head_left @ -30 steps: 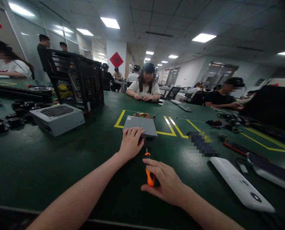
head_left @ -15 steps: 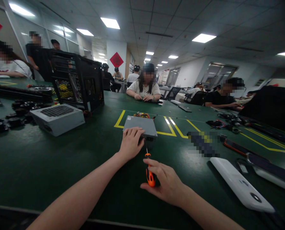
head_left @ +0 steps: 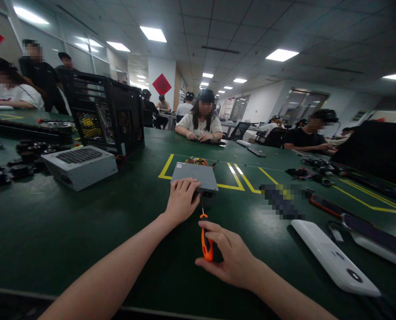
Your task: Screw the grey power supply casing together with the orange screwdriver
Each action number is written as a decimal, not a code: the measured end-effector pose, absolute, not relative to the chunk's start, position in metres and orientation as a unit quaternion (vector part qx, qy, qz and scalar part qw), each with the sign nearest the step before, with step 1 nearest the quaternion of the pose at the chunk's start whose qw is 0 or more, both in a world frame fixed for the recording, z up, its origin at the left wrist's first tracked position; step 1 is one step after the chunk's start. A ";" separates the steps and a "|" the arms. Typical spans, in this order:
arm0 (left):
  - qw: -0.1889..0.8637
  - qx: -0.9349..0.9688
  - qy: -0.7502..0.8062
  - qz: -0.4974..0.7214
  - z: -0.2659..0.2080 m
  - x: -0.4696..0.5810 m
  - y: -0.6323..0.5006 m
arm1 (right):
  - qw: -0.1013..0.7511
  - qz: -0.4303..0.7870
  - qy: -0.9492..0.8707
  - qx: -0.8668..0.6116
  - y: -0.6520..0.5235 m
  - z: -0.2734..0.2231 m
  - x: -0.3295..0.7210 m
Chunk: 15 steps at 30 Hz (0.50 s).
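A grey metal computer power supply (head_left: pixel 198 173) lies on the green table straight ahead, with a bundle of coloured wires (head_left: pixel 196 162) at its far side. My left hand (head_left: pixel 182 200) grips its near left part, fingers over the top and thumb down at the near face. In my right hand (head_left: pixel 226 251), an orange and black screwdriver (head_left: pixel 207 246) is held between the fingers and thumb. Its thin shaft points away from me, up to the near face of the power supply. The tip is too small to make out there.
To the left stand a second power supply (head_left: pixel 81 166), a black computer case (head_left: pixel 107 115) and several dark fans (head_left: pixel 21 166). On the right lie a white oblong device (head_left: pixel 334 258), a dark orange-edged device (head_left: pixel 334 206) and tangled cables (head_left: pixel 307 171). A co-worker (head_left: pixel 201 120) sits opposite.
The screwdriver's handle has turned in my right hand and shifted slightly left. My left hand and the power supply stay put. A standing person at the far left has moved left.
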<state>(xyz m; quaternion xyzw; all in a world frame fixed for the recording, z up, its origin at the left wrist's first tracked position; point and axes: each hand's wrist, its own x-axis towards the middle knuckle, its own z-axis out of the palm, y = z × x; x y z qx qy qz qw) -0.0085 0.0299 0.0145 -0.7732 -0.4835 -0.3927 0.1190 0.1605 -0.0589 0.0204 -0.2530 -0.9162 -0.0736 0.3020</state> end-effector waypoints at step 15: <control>0.121 -0.774 -0.486 -0.388 0.014 -0.009 0.030 | 0.289 -0.047 -0.924 -0.247 -0.061 0.025 0.161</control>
